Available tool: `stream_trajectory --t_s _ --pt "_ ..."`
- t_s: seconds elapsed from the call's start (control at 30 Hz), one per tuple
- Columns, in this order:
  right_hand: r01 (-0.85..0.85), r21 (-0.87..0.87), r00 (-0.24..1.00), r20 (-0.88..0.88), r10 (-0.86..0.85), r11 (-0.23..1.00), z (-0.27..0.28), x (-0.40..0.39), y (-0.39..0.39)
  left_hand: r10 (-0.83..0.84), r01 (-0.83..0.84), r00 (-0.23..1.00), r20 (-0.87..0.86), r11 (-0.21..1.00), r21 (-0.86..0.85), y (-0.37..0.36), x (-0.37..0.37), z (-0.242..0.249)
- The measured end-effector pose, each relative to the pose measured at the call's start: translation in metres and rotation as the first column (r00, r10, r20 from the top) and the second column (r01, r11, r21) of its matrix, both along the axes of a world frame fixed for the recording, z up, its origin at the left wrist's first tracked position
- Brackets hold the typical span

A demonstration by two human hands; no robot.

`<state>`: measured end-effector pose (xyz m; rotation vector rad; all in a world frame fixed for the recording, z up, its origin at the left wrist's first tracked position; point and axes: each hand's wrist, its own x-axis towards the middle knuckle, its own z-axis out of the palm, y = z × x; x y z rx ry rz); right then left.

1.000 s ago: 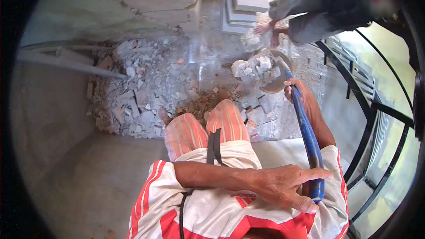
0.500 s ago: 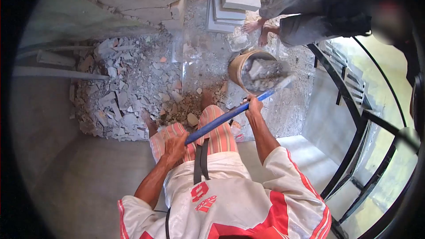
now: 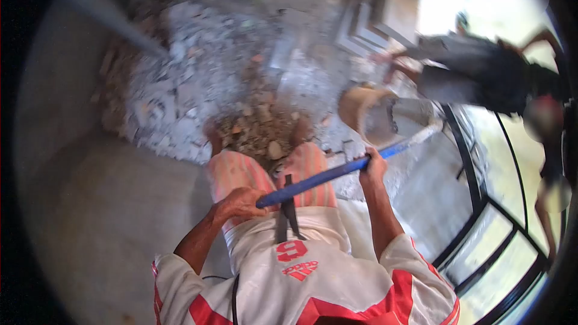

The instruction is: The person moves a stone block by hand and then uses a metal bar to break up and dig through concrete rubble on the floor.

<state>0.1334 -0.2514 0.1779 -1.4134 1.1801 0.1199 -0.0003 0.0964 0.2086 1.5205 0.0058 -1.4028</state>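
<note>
A blue handle (image 3: pixel 313 182) runs slantwise across my lap. Its lower end is in my left hand (image 3: pixel 242 202), fingers wrapped round it. Farther up, my right hand (image 3: pixel 374 164) is closed on the same handle. The tool's far end (image 3: pixel 424 132) is blurred and lies beside the rim of a round bucket (image 3: pixel 352 111). Inside the bucket, grey material shows, smeared by motion.
Broken rubble (image 3: pixel 162 96) is heaped at the left, with more loose debris (image 3: pixel 256 123) between my feet. Flat slabs (image 3: pixel 391 12) lean at the top. Another person (image 3: pixel 469 72) stands at the upper right, near a black metal railing (image 3: pixel 466 156).
The view has turned, so the bucket, slabs and other person appear farther right. Less rubble shows in and over the bucket. Both hands keep their hold on the handle.
</note>
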Motion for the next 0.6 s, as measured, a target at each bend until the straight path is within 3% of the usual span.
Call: stream_trajectory --t_s 0.03,0.1,0.2,0.37,0.43,0.5,0.57,0.6 --pt "-0.032 0.024 0.998 -0.044 0.033 0.999 0.000 -0.003 0.025 0.054 -0.053 0.998 -0.025 0.998 0.039 0.018 -0.023 -0.001" --pt "-0.116 0.110 0.987 -0.100 0.127 0.987 -0.008 -0.009 0.075 0.137 -0.134 0.986 0.096 0.990 -0.031 0.040 -0.074 -0.003" --pt "-0.231 0.218 0.929 -0.239 0.281 0.948 -0.047 -0.012 0.141 0.259 -0.260 0.965 0.025 0.965 0.043 0.073 -0.104 0.020" --pt "-0.485 0.215 0.778 -0.336 0.530 0.848 -0.171 -0.012 0.244 0.480 -0.440 0.867 -0.129 0.862 0.251 0.095 -0.129 -0.006" --pt "-0.610 0.235 0.727 -0.213 0.653 0.756 -0.214 -0.004 0.283 0.512 -0.464 0.852 -0.112 0.837 0.291 0.093 -0.137 -0.042" --pt "-0.682 0.356 0.705 0.088 0.704 0.638 -0.272 0.004 0.308 0.644 -0.611 0.765 -0.005 0.728 0.309 0.084 -0.136 -0.086" --pt "-0.691 0.147 0.718 0.018 0.696 0.708 -0.302 0.025 0.360 0.705 -0.692 0.707 0.056 0.673 0.261 0.077 -0.130 -0.141" --pt "-0.732 0.147 0.677 0.055 0.734 0.665 -0.330 0.037 0.370 0.764 -0.767 0.635 0.112 0.606 0.209 0.075 -0.124 -0.164"
